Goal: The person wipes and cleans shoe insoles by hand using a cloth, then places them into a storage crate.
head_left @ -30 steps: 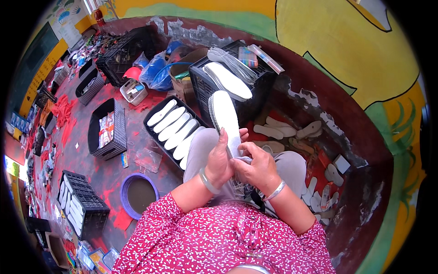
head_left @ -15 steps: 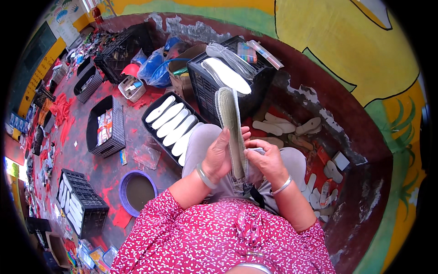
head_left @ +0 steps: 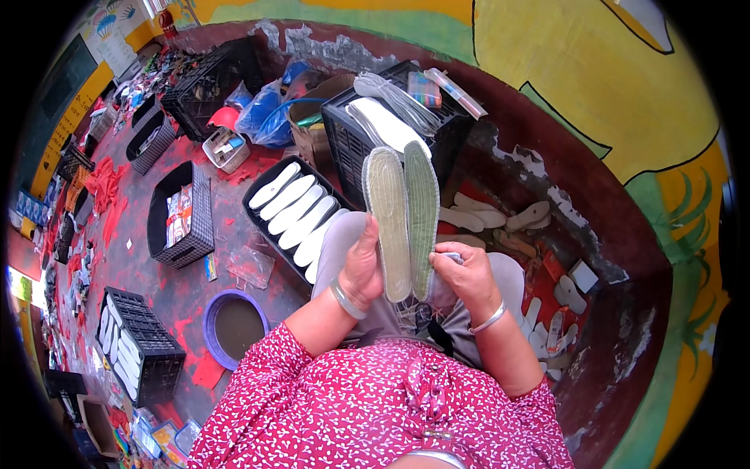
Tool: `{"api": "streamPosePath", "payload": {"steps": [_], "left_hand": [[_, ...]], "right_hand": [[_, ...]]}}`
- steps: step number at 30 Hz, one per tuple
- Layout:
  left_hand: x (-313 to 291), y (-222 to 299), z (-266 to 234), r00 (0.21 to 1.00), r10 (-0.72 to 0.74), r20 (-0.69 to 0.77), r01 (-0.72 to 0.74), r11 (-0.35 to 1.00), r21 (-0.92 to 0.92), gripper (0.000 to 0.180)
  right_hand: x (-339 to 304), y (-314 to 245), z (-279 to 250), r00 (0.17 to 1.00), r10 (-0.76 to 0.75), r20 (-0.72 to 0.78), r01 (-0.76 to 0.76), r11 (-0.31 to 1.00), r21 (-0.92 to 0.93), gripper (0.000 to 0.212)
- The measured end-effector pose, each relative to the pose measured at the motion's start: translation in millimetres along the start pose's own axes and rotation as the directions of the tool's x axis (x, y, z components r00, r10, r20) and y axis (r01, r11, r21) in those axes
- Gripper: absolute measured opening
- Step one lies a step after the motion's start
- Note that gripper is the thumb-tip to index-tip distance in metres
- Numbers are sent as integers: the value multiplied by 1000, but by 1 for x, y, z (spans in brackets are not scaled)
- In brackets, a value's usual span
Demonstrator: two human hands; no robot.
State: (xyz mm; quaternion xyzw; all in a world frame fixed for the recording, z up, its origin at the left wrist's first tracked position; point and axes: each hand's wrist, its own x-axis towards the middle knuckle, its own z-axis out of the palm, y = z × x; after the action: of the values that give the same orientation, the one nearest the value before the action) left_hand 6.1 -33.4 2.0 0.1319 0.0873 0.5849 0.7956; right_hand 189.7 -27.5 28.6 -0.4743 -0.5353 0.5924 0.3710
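Observation:
Two stitched insoles stand upright side by side in front of me. The beige insole (head_left: 387, 219) is on the left, and the green insole (head_left: 423, 215) is on the right. My left hand (head_left: 361, 270) is closed on the edge of the beige one, thumb up. My right hand (head_left: 470, 277) pinches the lower right edge of the green one. A small bluish-grey bit shows at its fingers; I cannot make out what it is. Past the insole tips, a white insole (head_left: 391, 125) and a grey bundle (head_left: 402, 102) lie on a black crate (head_left: 340, 148).
Left of my knees, a dark basket (head_left: 254, 205) holds a row of white insoles. A purple basin (head_left: 209, 332) of murky water stands nearer. Farther left are a grey basket (head_left: 199, 223) and a black crate (head_left: 160, 367). Loose insoles (head_left: 539, 336) lie by the wall at right.
The insoles were held together nearly edge-on. They are now turned with their broad sides toward me and fanned apart, so the green one shows beside the beige one.

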Motion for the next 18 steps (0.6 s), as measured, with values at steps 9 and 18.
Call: {"api": "streamPosePath", "payload": {"steps": [9,18], "left_hand": [[-4,-19,1,992,90,-87,-67,967,244,56],[-2,-18,-1,996,76,-40,-72,993,91,52]], "right_hand": [[-9,-21,29,972,-207,108,229,748,-623,33],[0,-8,10,984,29,175,-25,999,-25,25]]}}
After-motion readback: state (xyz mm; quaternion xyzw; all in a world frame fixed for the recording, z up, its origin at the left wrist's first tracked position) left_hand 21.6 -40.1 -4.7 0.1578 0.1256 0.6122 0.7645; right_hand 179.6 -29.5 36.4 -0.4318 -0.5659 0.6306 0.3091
